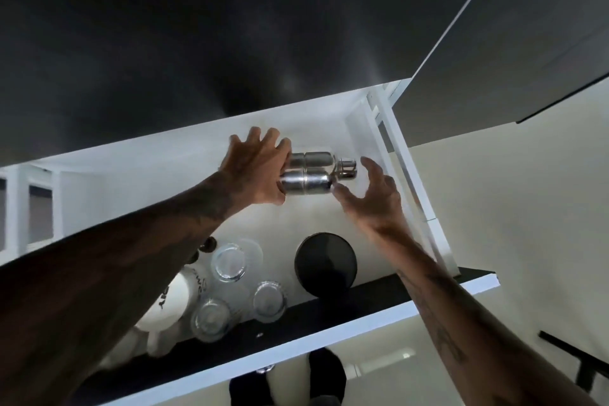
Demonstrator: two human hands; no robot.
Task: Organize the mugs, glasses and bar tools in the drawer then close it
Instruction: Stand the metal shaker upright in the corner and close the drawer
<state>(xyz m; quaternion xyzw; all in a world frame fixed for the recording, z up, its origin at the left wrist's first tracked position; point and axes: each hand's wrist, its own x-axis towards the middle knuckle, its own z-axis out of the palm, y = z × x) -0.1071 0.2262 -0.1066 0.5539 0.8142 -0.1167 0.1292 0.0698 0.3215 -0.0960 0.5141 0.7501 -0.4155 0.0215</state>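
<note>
The white drawer (329, 333) is pulled open below me. Two steel cocktail shakers lie side by side near its back wall, one (316, 160) behind the other (306, 181), caps pointing right. My left hand (253, 168) presses its palm against their bases with fingers spread. My right hand (375, 198) is open at the cap end, its thumb tip touching the nearer shaker. Near the front stand three clear glasses (229, 262) (268, 300) (211, 318) and a white mug (171, 300) with dark lettering, partly hidden by my left forearm.
A round black container (325, 265) stands at the drawer's front right. Small dark objects (208, 243) peek out beside my left arm. A dark countertop (197, 26) overhangs the drawer's back. The drawer's right rail (412, 175) runs along the side. Pale floor lies below.
</note>
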